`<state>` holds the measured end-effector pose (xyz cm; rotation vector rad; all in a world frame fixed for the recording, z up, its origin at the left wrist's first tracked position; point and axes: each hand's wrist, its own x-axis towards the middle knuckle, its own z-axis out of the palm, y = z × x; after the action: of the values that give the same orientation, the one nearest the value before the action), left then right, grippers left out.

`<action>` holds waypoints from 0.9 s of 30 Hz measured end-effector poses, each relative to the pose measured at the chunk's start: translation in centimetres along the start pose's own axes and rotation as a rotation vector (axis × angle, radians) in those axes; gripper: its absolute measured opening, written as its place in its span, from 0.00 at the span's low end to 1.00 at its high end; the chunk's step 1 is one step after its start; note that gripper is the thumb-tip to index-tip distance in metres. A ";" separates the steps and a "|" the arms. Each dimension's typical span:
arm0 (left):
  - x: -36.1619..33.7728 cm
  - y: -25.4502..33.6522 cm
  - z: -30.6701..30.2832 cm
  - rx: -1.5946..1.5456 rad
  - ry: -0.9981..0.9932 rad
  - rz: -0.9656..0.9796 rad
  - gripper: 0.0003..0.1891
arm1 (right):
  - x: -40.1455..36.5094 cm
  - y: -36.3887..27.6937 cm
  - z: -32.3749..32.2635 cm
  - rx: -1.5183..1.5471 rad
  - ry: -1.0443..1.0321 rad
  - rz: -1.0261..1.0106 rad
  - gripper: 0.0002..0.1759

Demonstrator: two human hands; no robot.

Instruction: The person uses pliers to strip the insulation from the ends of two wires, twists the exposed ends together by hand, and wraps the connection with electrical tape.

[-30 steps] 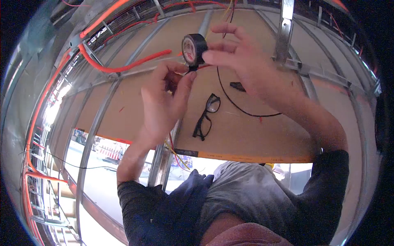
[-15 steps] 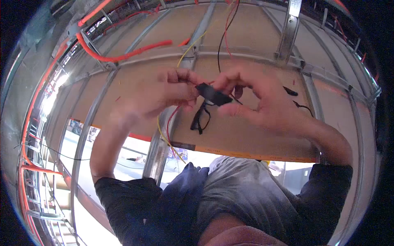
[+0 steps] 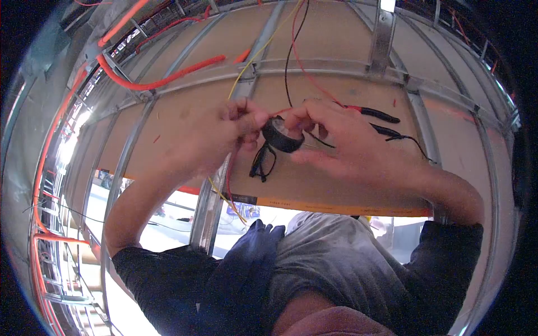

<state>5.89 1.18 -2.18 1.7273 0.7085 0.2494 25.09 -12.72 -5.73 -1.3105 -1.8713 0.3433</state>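
A roll of black tape [image 3: 282, 135] sits between my two hands, near the middle of the view. My left hand [image 3: 238, 126] pinches a red wire [image 3: 278, 113] at the roll's left side. On the right, my right hand [image 3: 330, 134] has its fingertips at the roll's upper right edge, holding it. Just below the roll lies a bundle of black wire [image 3: 262, 163] on the brown board. A yellow wire [image 3: 246, 66] and a black wire [image 3: 287, 73] run down from above towards my hands.
Pliers with red and black handles [image 3: 381, 115] lie on the board [image 3: 336, 193] beyond my right hand. Metal studs [image 3: 260, 45] cross the board. An orange conduit [image 3: 168, 81] curves at the upper left. A black wire end [image 3: 417, 147] lies at the right.
The black tape has turned so that its round side shows, and my hands have shifted slightly left in view. More of the pliers now shows beyond my right hand.
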 end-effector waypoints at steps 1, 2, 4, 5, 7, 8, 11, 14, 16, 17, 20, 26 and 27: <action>-0.2 0.6 0.2 0.053 0.077 0.057 0.11 | 0.3 -0.1 0.0 -0.001 0.001 -0.003 0.22; 0.0 0.7 -0.2 0.055 0.080 0.061 0.11 | 0.7 -0.1 0.0 0.000 0.069 -0.035 0.23; 0.8 1.0 -1.8 -0.038 0.065 0.210 0.12 | 1.8 -0.5 -0.3 -0.001 0.137 -0.073 0.25; 1.2 1.5 -2.3 -0.036 0.069 0.214 0.12 | 2.4 -1.1 -0.6 0.001 0.194 -0.065 0.27; 1.9 2.5 -3.1 -0.109 0.021 0.298 0.12 | 3.6 -2.3 -1.1 0.001 0.251 -0.063 0.28; 2.1 2.6 -2.7 -0.108 0.024 0.301 0.12 | 4.1 -3.0 -1.3 -0.039 0.286 -0.006 0.28; 3.1 2.6 -1.4 -0.029 0.188 0.286 0.11 | 5.7 -2.3 -1.4 -0.075 0.339 0.065 0.26; 3.5 2.0 -1.8 -0.012 0.121 0.422 0.12 | 5.7 -0.9 -0.9 -0.081 0.349 0.080 0.24; 3.1 1.9 -1.8 0.177 0.112 0.430 0.13 | 5.4 -0.8 -0.7 -0.083 0.337 0.084 0.23; 2.8 1.9 -1.5 0.175 0.113 0.426 0.13 | 5.3 -1.0 -0.6 -0.095 0.321 0.098 0.22; 2.7 1.8 -0.2 0.340 0.221 0.503 0.10 | 5.0 -0.1 -0.3 -0.061 0.311 0.100 0.20; 2.3 0.9 -0.2 0.279 0.250 0.660 0.08 | 5.8 -1.3 -3.8 -0.132 0.194 0.100 0.16; 2.4 0.6 -0.3 0.296 0.283 0.694 0.08 | 6.3 -1.8 -4.6 -0.309 0.204 0.192 0.16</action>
<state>7.78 2.73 -2.04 2.2078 0.3252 0.9182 26.44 -8.97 1.24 -1.6722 -1.6764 0.0134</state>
